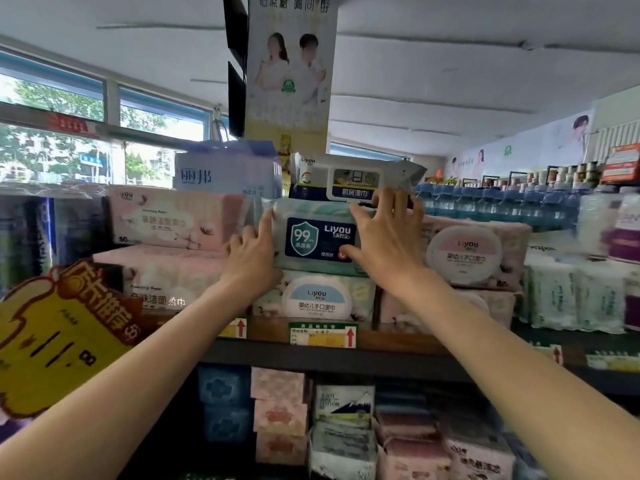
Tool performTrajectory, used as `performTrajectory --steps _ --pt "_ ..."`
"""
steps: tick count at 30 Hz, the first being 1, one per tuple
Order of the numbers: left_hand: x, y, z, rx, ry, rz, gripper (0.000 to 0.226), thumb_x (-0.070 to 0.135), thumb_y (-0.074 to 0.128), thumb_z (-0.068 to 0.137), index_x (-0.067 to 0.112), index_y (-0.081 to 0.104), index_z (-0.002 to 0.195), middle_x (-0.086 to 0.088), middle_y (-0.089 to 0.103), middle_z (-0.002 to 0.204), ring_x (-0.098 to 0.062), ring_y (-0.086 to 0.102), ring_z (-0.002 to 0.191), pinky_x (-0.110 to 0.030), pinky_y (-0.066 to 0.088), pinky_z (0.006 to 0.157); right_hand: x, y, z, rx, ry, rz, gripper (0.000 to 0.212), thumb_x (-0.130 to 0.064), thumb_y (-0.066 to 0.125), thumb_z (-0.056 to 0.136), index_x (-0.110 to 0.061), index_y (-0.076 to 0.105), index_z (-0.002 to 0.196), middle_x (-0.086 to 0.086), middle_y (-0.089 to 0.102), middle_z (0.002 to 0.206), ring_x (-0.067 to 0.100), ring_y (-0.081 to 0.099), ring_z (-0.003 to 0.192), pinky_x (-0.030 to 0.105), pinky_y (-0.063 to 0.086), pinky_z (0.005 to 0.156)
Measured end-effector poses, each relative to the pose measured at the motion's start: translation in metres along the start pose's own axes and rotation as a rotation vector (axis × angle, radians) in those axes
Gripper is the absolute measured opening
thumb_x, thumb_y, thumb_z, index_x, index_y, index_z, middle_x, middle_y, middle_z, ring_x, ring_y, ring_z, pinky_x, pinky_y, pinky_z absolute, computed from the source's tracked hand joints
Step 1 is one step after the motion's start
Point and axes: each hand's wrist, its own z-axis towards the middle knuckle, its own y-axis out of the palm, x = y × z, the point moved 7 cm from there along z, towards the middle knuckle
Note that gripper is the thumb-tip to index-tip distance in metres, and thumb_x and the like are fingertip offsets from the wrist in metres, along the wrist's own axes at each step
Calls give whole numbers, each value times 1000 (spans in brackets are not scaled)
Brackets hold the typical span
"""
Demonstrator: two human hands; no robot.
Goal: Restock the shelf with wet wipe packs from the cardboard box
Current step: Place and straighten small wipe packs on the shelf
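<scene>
On the top shelf (381, 341), mid-front, both hands work a teal wipe pack (320, 237) with a dark blue "99" shield label. Left hand (251, 261) presses the pack's left end, index finger straight up along that edge, other fingers loosely bent against the side; no wrap round it. Right hand (384, 237) lies spread over the pack's right end, thumb on the front face near the label's lower right corner, fingers fanned upward and reaching the kitchen wipe pack (349, 178) lying on top; fingers straight, not curled round anything. Teal pack sits face-out on a white-lidded pack (317, 297) at the shelf's front edge. Kitchen pack is grey-white with a dark label and lies flat, touching the teal pack's top. Left of the teal pack, two pink tissue packs (173, 220) stacked, the upper one just beside it. Blue tissue box (225, 171) rests on the upper pink one. Right of the teal pack, a pink pack (474, 252) with a round white lid, touching the right hand's wrist side. Price tag (323, 336) with a red arrow hangs on the shelf's front edge below the white-lidded pack. Yellow promo sign (59, 341) hangs at the left end. Bottled water (491, 202) rows stand behind on the right. Lower shelf holds more packs, blurred. Cardboard box not seen.
</scene>
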Motion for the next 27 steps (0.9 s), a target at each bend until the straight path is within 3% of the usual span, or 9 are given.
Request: performTrajectory --steps 3,5,9,11,15,17,21,24,27 --pt "8 -23 -1 178 91 46 89 22 61 81 22 1 148 -18 21 140 -39 23 128 -50 28 106 20 -12 6 23 66 116 57 -46 52 88 -24 36 139 10 20 145 32 16 138 53 7 114" --pt "25 -34 -1 252 231 123 91 27 62 81 26 2 148 -14 16 146 -35 17 133 -51 23 110 46 -24 10 36 138 170 57 -44 54 88 -24 36 138 11 23 144 32 18 137 55 11 115" --pt "80 -21 -8 174 475 244 96 41 62 81 37 -9 146 -7 0 155 -31 0 143 -52 7 115 95 -31 4 -120 237 323 74 -52 65 76 -24 35 138 13 30 139 33 27 131 50 27 110" --pt "107 -4 -11 139 539 294 95 49 60 81 37 -7 147 -7 -3 156 -32 -5 144 -52 0 116 107 -25 -8 -169 207 286 83 -54 67 73 -32 27 142 12 25 144 33 23 135 50 25 112" --pt "130 17 4 122 497 325 93 60 57 76 29 6 147 -12 5 154 -36 -2 143 -54 -3 115 110 7 -39 -194 118 147 89 -63 56 76 -54 -5 140 -1 -9 156 36 -9 143 60 6 114" --pt "129 21 13 139 434 285 89 59 57 77 29 9 146 -14 16 150 -38 8 140 -56 1 115 108 23 -46 -192 93 170 83 -60 51 80 -60 -13 134 -5 -13 155 39 -19 140 65 1 112" --pt "130 28 20 236 387 270 79 52 51 83 39 4 145 -16 31 138 -38 25 130 -54 12 112 105 35 -33 -120 88 106 83 -61 50 81 -62 -15 132 -3 2 152 39 -13 140 66 -5 110" --pt "134 31 17 256 426 308 80 48 48 86 42 -6 145 -17 28 139 -39 22 131 -56 9 112 102 36 -27 -133 99 73 80 -61 50 81 -58 -7 137 0 6 152 39 -7 140 66 -3 110" --pt "144 32 5 230 488 308 76 44 44 87 39 -5 146 -14 22 145 -37 17 135 -56 5 114 102 34 -29 -168 93 34 78 -65 46 81 -54 -3 141 2 7 153 38 -4 140 66 -7 110"
